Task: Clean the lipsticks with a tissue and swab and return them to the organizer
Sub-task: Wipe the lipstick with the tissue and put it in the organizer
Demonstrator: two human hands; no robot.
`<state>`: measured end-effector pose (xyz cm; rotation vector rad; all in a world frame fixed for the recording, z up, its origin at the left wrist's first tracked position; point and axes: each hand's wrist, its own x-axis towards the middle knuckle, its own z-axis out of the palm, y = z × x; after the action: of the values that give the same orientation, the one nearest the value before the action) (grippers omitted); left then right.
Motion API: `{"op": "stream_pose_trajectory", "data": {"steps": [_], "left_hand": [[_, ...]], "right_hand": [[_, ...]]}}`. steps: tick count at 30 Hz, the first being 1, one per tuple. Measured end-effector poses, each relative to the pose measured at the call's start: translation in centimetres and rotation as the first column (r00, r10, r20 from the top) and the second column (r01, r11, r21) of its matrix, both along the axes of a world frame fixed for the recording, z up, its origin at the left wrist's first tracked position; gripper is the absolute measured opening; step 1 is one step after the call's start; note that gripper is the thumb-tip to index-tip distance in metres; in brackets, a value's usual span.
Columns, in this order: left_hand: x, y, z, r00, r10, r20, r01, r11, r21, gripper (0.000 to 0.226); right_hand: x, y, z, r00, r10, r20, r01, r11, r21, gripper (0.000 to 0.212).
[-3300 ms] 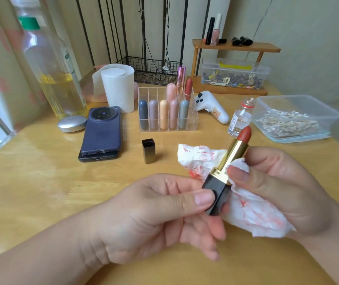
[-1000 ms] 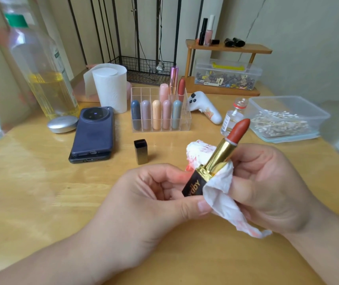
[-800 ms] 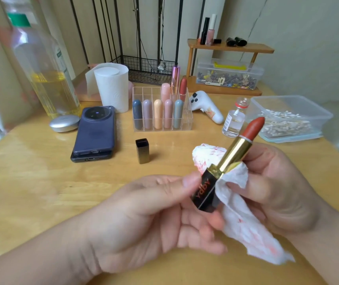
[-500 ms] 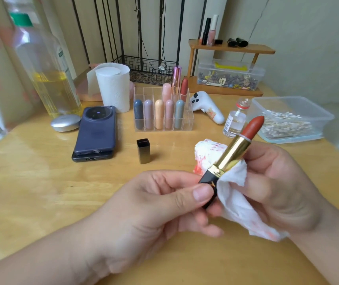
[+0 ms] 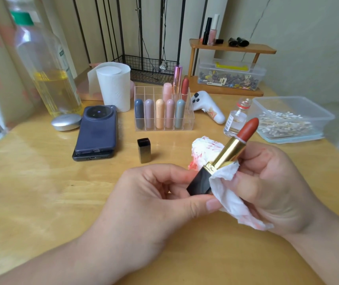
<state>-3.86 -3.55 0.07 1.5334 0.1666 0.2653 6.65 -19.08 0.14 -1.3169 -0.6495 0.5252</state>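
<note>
An uncapped lipstick (image 5: 229, 150) with a black base, gold tube and brick-red bullet tilts up to the right above the table. My left hand (image 5: 150, 200) pinches its black base between thumb and fingers. My right hand (image 5: 271, 186) holds a red-stained white tissue (image 5: 227, 194) wrapped against the gold tube near the base. The lipstick's black cap (image 5: 144, 150) stands on the table. A clear organizer (image 5: 191, 122) behind it holds several pastel lipsticks. A clear box of cotton swabs (image 5: 287, 122) sits at the right.
Two stacked phones (image 5: 96, 132), a silver case (image 5: 66, 121), an oil bottle (image 5: 47, 66) and a paper roll (image 5: 114, 87) stand at the left. A small glass vial (image 5: 235, 120), a white controller (image 5: 208, 109), and a wooden shelf (image 5: 232, 48) over a parts box are behind.
My left fingers shifted on the black base, turning the lipstick, while the tissue in my right hand stayed against the gold tube. The view moved slightly.
</note>
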Motion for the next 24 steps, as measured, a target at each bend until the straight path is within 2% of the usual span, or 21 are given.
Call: {"op": "stream_pose_trajectory", "data": {"steps": [3, 6, 9, 13, 16, 20, 24], "left_hand": [[0.0, 0.0, -0.1, 0.999, 0.028, 0.024, -0.028, 0.999, 0.019, 0.039], [0.1, 0.3, -1.0, 0.998, 0.041, 0.056, -0.045, 0.996, 0.080, 0.051], [0.2, 0.4, -1.5, 0.999, 0.019, 0.026, -0.021, 0.994, 0.110, 0.052], [0.2, 0.7, -0.9, 0.967, -0.256, -0.011, 0.253, 0.959, -0.130, 0.025], [0.4, 1.3, -0.6, 0.926, -0.378, 0.018, 0.360, 0.865, -0.350, 0.027], [0.7, 1.5, -0.9, 0.956, -0.293, 0.017, 0.281, 0.894, -0.348, 0.025], [0.3, 0.6, -0.6, 0.994, -0.109, 0.012, 0.110, 0.982, -0.156, 0.025]], "right_hand": [[-0.2, 0.2, 0.0, 0.998, 0.046, -0.049, -0.044, 0.998, 0.036, 0.025], [-0.5, 0.4, 0.2, 0.994, 0.066, -0.082, -0.060, 0.995, 0.081, 0.016], [-0.7, 0.4, 0.0, 0.996, 0.028, -0.089, -0.023, 0.998, 0.060, 0.017], [-0.3, 0.3, -0.5, 0.994, 0.041, -0.104, -0.040, 0.999, 0.009, 0.043], [0.2, 0.2, -0.3, 0.978, 0.115, -0.172, -0.097, 0.990, 0.107, 0.043], [0.3, -0.2, 0.2, 0.983, 0.123, -0.136, -0.107, 0.987, 0.117, 0.031], [0.1, -0.3, 0.4, 0.990, 0.126, -0.066, -0.122, 0.991, 0.063, 0.022]]}}
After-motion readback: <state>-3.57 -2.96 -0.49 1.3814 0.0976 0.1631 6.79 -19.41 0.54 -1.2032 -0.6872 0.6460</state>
